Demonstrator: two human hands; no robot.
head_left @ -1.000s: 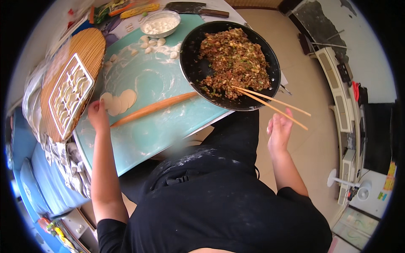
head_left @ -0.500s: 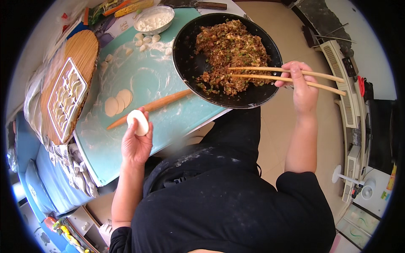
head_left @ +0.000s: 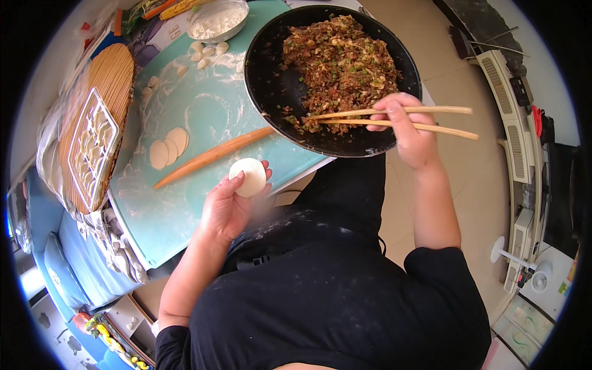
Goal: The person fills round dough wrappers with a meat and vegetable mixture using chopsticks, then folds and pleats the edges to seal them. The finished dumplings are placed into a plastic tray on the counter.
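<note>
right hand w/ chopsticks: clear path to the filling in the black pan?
Probably yes. The right hand holds the chopsticks with their tips already at the near edge of the filling in the open black pan; nothing lies between them.

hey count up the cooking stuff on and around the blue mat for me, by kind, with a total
Flat dough wrappers: 4, one in the left hand at, three lying on the mat
Chopsticks: 2, in the right hand at
Rolling pin: 1
Black pan of filling: 1
White bowl: 1
Total: 9
</note>
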